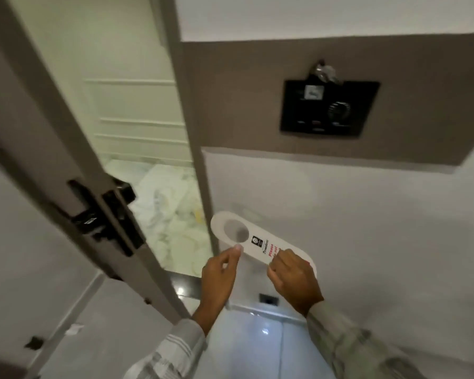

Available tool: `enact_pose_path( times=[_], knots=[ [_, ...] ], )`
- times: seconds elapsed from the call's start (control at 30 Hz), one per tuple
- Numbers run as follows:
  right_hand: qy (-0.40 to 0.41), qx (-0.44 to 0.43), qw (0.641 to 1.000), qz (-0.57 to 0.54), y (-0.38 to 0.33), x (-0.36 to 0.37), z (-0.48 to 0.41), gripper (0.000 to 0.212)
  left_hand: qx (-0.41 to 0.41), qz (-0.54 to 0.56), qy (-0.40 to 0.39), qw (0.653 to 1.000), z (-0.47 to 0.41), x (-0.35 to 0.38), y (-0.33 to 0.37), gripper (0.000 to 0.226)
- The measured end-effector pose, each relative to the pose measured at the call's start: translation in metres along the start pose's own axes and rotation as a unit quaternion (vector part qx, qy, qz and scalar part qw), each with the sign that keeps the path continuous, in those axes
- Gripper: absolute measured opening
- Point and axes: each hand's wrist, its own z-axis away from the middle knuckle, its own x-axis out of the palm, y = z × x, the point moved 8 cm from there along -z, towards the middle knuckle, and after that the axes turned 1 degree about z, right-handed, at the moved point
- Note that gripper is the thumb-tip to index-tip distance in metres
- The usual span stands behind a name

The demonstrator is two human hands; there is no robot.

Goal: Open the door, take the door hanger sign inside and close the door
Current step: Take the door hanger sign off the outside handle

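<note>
A person holds a white door hanger sign point(260, 243) between both hands, just in front of them. The left hand point(219, 274) pinches its edge below the round hole; the right hand point(293, 280) grips the printed end. The door point(66, 149) stands open to the left of the hands. The sign looks thin, light and bendable, best held by its edges.
</note>
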Motion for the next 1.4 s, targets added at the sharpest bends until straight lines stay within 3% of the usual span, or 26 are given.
enact_pose_path(
  times=[0.07,0.13,0.2,0.23,0.3,0.37,0.43,0.6,0.7,0.9,1.07,1.2,1.3,1.37,1.4],
  knots=[
    [-0.083,0.006,0.996,0.038,0.022,-0.004,0.045,0.02,-0.05,0.027,-0.08,0.995,0.009,0.058,-0.004,0.027],
    [-0.104,0.056,0.993,0.023,0.048,-0.017,0.082,0.019,-0.063,0.025,-0.132,0.989,0.019,0.109,-0.004,0.025],
    [-0.086,0.199,0.975,-0.054,0.094,-0.033,0.124,0.007,-0.065,0.008,-0.184,0.981,0.03,0.158,0.003,0.025],
    [-0.062,0.296,0.95,-0.082,0.13,-0.046,0.159,0.002,-0.066,0.005,-0.22,0.973,0.042,0.194,0.012,0.026],
    [-0.049,0.418,0.898,-0.129,0.172,-0.049,0.198,0.023,-0.059,-0.004,-0.268,0.962,0.049,0.226,0.021,0.028],
    [-0.089,0.491,0.851,-0.162,0.232,-0.064,0.265,0.03,-0.041,-0.018,-0.34,0.939,0.082,0.302,0.043,0.029],
    [-0.137,0.513,0.824,-0.198,0.255,-0.068,0.29,0.017,-0.038,-0.025,-0.373,0.927,0.097,0.337,0.053,0.03],
    [0.032,0.657,0.709,-0.252,0.34,-0.132,0.407,0.016,-0.034,-0.01,-0.451,0.892,0.176,0.486,0.095,0.015],
    [0.134,0.725,0.626,-0.255,0.374,-0.168,0.471,0.018,-0.014,-0.057,-0.487,0.872,0.231,0.556,0.104,0.024],
    [0.211,0.789,0.532,-0.223,0.435,-0.208,0.546,0.006,0.085,-0.104,-0.518,0.845,0.289,0.652,0.128,0.017],
    [0.169,0.801,0.551,-0.161,0.489,-0.219,0.564,0.009,0.184,-0.17,-0.529,0.811,0.3,0.714,0.143,0.025],
    [0.086,0.784,0.611,-0.062,0.522,-0.227,0.56,0.019,0.234,-0.202,-0.542,0.781,0.305,0.756,0.148,0.04],
    [-0.148,0.71,0.685,0.071,0.525,-0.213,0.55,0.024,0.381,-0.339,-0.529,0.678,0.317,0.775,0.139,0.04],
    [-0.194,0.688,0.691,0.107,0.517,-0.207,0.552,0.023,0.432,-0.388,-0.523,0.624,0.319,0.773,0.125,0.043],
    [-0.198,0.683,0.693,0.118,0.512,-0.206,0.55,0.024,0.443,-0.394,-0.519,0.616,0.316,0.769,0.119,0.045]
  ],
)
